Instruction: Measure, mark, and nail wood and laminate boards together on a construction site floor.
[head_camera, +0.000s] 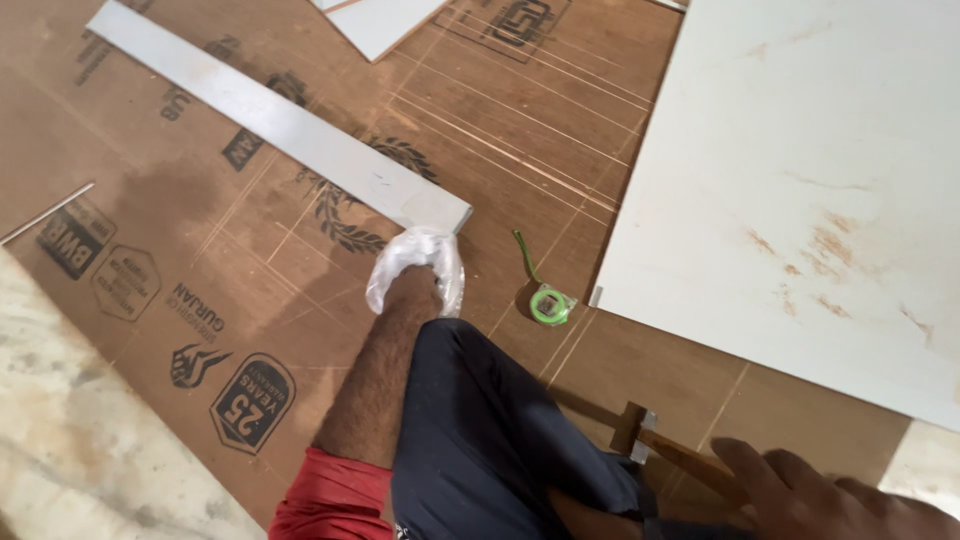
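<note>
Head view: single camera, worn high, aimed steeply down.
Faces the plywood sheet (300, 200) on the floor at close range, over the wearer's knee (480, 420); no second view.

Dark printed stamps (252, 402) and crests dot the brown plywood (300, 300).

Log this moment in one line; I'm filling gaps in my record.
left hand: bag-covered, at strip end | right hand: on hammer handle | tape measure: on plywood

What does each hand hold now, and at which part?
The left hand, wrapped in a clear plastic bag, presses the end of the white strip. The right hand grips the hammer by its wooden handle.
</note>
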